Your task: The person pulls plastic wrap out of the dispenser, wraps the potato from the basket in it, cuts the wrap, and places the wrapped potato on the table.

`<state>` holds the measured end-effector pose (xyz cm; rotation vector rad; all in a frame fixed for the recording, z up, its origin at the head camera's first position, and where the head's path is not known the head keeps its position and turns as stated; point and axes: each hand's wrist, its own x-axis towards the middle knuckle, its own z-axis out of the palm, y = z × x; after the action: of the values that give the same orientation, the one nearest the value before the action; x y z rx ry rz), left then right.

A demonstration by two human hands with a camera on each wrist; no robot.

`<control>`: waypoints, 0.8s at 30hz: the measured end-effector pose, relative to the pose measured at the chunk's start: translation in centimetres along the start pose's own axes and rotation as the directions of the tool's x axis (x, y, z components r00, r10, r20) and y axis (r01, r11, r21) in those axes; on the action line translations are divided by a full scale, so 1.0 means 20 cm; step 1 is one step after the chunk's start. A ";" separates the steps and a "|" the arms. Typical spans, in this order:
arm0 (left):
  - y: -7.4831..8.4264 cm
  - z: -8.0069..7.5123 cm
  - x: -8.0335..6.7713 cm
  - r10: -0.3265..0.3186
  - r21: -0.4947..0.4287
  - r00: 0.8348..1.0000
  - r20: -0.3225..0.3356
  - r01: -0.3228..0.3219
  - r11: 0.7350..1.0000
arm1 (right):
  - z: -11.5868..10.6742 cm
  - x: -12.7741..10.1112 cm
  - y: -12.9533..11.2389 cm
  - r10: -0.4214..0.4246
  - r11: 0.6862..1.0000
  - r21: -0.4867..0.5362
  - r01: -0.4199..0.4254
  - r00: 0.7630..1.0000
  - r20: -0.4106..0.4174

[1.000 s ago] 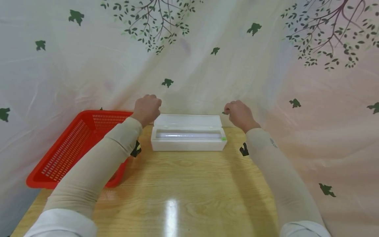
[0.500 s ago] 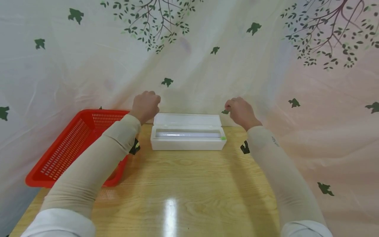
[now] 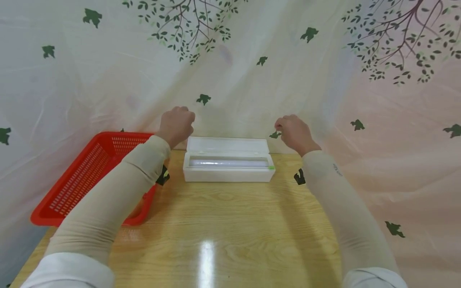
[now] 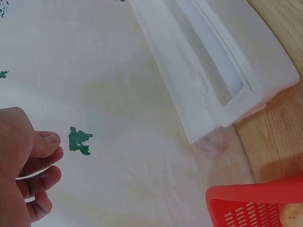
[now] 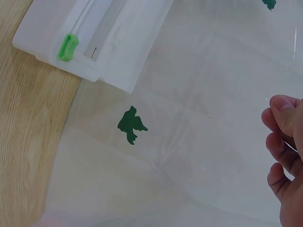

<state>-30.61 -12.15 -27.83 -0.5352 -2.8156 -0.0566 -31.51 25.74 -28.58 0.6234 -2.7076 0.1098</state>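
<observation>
A white cling film dispenser (image 3: 228, 176) stands at the back of the table, its lid (image 3: 227, 145) raised and a shiny roll (image 3: 234, 163) inside. On its right end sits a green slide cutter (image 5: 68, 47). My left hand (image 3: 175, 127) is raised above and left of the dispenser, thumb pinched against the index finger. Level with it on the other side, my right hand (image 3: 296, 134) pinches the same way. Faint bright lines by both pairs of fingertips show clear cling film, barely visible, held between the hands.
A red perforated basket (image 3: 41, 218) stands at the left, partly behind my left forearm. Inside it lies a tan, rounded thing (image 4: 292, 215). A pale cloth (image 3: 230, 80) with printed leaves hangs right behind the wooden table (image 3: 245, 224).
Both hands have risen slightly and drifted a little apart, still pinching. The dispenser and basket have stayed in place.
</observation>
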 end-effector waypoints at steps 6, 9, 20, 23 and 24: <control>0.00 -0.02 0.00 0.003 0.004 1.000 0.002 -0.003 1.000 | -0.04 -0.01 -0.01 -0.014 1.000 -0.021 0.014 1.000 -0.004; 0.00 -0.04 0.00 0.000 0.002 1.000 0.003 0.000 1.000 | -0.05 -0.01 -0.01 -0.023 0.999 -0.026 0.023 1.000 -0.012; 0.02 -0.08 -0.01 -0.006 0.014 1.000 -0.020 0.007 1.000 | -0.08 -0.01 -0.01 -0.019 0.999 -0.035 0.018 0.999 -0.028; 0.02 -0.10 -0.02 -0.005 0.015 1.000 -0.030 0.006 1.000 | -0.09 -0.01 -0.02 -0.016 1.000 -0.027 0.015 0.999 -0.043; 0.02 -0.11 -0.02 -0.005 0.015 0.999 -0.032 0.005 1.000 | -0.09 -0.01 -0.02 -0.016 1.000 -0.027 0.015 0.999 -0.048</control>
<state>-29.56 -12.02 -25.86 -0.5191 -2.7836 -0.0440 -30.54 25.79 -26.95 0.6263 -2.6525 0.0838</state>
